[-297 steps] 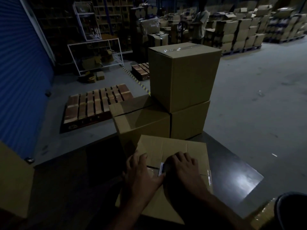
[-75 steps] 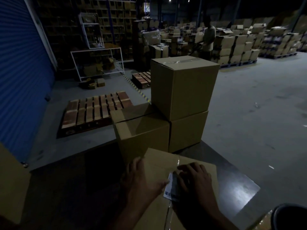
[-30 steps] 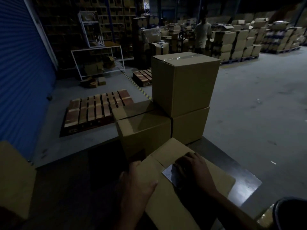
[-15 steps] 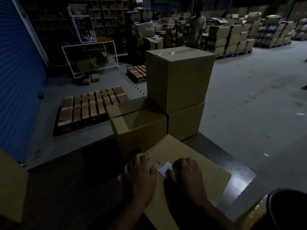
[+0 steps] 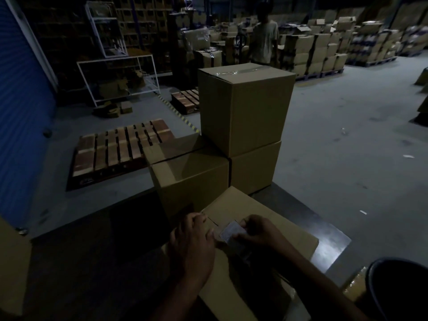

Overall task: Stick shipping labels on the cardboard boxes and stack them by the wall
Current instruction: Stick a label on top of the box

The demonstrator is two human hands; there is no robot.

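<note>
Half a second earlier both my hands lay flat over the shipping label on the box; at this moment the label had come up off the cardboard again. The cardboard box point(image 5: 234, 269) I was working on sat on the dark table point(image 5: 333, 242), toward its far right corner, turned at an angle to the table edges. My left hand point(image 5: 192, 246) rested on the box top near its far left corner, fingers loosely curled over the cardboard, gripping nothing that I could make out. My right hand point(image 5: 257, 230) pinched the shipping label point(image 5: 230, 232) between curled fingers and thumb, the label tilted above the box top. Judgement: the label was not yet stuck, so it was probably being reseated or its backing peeled, and this box was not ready for stacking.

Beyond the far edge of the table stood three other boxes: a tall sealed box point(image 5: 245, 107) on top of a lower box point(image 5: 252, 167), with a third box point(image 5: 190, 181) just beside it to the left. Past them, a wooden pallet point(image 5: 120, 149) lay on the concrete floor point(image 5: 347, 135) near the blue shutter wall point(image 5: 20, 112). Another person point(image 5: 264, 38) stood among distant stacked cartons. The room was dim.
</note>
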